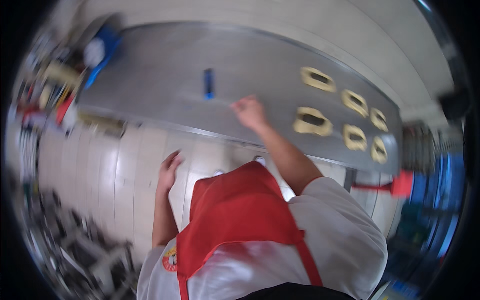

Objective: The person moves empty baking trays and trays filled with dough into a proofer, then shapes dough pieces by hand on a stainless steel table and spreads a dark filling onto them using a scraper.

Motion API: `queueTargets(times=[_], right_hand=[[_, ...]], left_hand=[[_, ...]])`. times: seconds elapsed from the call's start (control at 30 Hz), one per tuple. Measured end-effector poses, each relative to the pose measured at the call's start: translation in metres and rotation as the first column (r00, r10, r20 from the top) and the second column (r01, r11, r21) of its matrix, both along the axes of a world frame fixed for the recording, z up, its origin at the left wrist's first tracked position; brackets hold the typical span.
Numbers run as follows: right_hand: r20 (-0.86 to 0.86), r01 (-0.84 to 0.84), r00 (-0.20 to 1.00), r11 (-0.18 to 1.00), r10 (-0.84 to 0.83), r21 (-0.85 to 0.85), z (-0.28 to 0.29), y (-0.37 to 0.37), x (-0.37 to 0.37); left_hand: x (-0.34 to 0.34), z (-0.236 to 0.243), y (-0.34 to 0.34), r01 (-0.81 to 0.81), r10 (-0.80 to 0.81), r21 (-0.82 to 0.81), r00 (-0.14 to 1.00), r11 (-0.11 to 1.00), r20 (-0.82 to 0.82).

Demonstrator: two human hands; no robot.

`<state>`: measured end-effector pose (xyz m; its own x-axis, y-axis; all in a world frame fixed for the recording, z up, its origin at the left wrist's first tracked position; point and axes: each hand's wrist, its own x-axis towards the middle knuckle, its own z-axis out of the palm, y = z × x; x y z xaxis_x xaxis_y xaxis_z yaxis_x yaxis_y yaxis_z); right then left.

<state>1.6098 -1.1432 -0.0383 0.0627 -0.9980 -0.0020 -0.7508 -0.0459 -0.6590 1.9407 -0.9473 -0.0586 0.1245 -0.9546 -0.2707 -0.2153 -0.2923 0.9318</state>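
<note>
My right hand [250,111] is over the steel table [165,65], between a small dark-blue oblong object [208,84] and the dough pieces. Motion blur smears its fingers, and I cannot make out anything in them. Off the table's front edge, my left hand [171,169] hangs above the floor, fingers loosely apart and nothing seen in them. To the right lie several flat pale pieces of dough in two rows, among them a near piece [298,125] and a far piece [306,74]. Each has a dark oblong in its middle; whether that is filling or a gap is unclear.
A blue and white bag-like item [107,46] sits at the table's far left end. Cluttered shelving [50,95] stands beyond it. Metal frames [95,255] are on the floor at lower left. A red object [401,184] is by the table's right end.
</note>
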Motion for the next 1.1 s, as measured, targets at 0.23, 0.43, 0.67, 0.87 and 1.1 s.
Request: queueTargets(times=[0.23, 0.43, 0.67, 0.87, 1.1], right_hand=[[-0.182, 0.14, 0.975, 0.989, -0.128, 0.055, -0.042, -0.081, 0.118], [-0.27, -0.186, 0.949, 0.981, 0.164, -0.058, -0.077, -0.129, 0.216], [-0.166, -0.38, 0.913, 0.925, 0.373, -0.013, -0.041, -0.177, 0.496], [-0.187, -0.507, 0.862, 0.785, 0.472, -0.356, -0.029, -0.24, 0.711], [-0.38, -0.504, 0.836, 0.829, 0.396, -0.242, -0.078, -0.247, 0.948]], left_hand=[[0.11, 0.041, 0.03, -0.181, 0.172, 0.04, 0.971, 0.983, 0.167], [0.243, -0.033, 0.064, -0.485, 0.462, 0.108, 0.868, 0.868, 0.178], [0.341, -0.199, 0.27, -0.504, 0.203, 0.788, 0.864, 0.355, 0.461], [0.366, -0.155, 0.312, -0.784, 0.97, 0.62, 0.132, -0.024, 0.204], [0.43, -0.217, 0.334, -0.58, 0.997, 0.812, -0.078, -0.066, 0.025]])
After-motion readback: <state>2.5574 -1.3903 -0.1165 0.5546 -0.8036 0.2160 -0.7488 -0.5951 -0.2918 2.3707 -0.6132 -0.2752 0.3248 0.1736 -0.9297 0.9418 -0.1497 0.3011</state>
